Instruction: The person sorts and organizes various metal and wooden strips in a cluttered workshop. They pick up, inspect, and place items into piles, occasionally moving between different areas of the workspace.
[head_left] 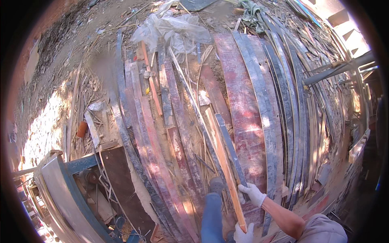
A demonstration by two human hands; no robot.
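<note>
One left hand, white-gloved, is gripping the near end of a pale strip. One right hand, likewise gloved, is gripping a dark strip. Both strips are extending forward above long boards.

We see white on our gloved right hand and gloved left hand. The long narrow wooden strip is orange-tan with streaky grain; the slim flat strip beside it is slate blue. The wide flat wooden board shows mottled maroon with pale scuffs, the trouser leg blue, the sleeve grey.
</note>
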